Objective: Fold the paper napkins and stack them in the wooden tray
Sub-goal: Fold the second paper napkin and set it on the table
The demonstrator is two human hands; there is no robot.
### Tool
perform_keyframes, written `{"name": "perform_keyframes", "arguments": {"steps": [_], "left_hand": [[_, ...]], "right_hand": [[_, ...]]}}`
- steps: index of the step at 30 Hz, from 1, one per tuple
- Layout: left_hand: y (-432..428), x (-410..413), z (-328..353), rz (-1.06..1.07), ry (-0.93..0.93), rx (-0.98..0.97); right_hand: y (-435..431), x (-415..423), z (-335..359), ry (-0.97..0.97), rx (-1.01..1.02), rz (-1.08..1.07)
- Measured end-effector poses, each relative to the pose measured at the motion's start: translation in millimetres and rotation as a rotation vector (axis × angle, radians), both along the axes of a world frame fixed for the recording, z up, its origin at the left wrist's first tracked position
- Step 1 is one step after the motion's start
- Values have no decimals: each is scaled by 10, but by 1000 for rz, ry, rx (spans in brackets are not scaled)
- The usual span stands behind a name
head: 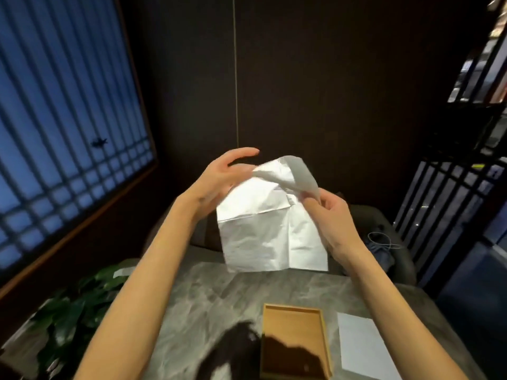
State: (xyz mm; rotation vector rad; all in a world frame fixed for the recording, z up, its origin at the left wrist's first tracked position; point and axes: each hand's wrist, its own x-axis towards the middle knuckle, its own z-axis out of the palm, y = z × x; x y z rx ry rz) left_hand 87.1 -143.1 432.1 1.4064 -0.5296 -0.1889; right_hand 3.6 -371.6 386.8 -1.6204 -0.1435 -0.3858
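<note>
Nearest the person, a shallow rectangular wooden tray (292, 325) sits on the grey marbled counter (205, 297), holding no napkins yet. A flat white paper napkin sheet (362, 349) lies just beside it on the right.

Above the counter's far edge, a large creased white paper napkin (263, 237) hangs unfolded in the air between both hands. The right hand (329, 215) has a tight grip, thumb and fingertips pinching the curled upper right corner. The left hand (219, 176) has a wide, loose grip – fingers nearly straight against the top left edge.

The napkin looks light, limp and easily torn, so it is probably best taken by its corners and creased on the counter. A dark upholstered chair (384, 223) stands beyond.
</note>
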Motion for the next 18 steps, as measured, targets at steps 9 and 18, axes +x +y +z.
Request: {"name": "perform_keyframes", "arguments": {"steps": [9, 18], "left_hand": [[-663, -347, -836, -341, 549, -392], [-1119, -270, -409, 207, -224, 216]], "right_hand": [[-791, 10, -47, 182, 69, -172], [-1328, -32, 162, 110, -29, -107]]}}
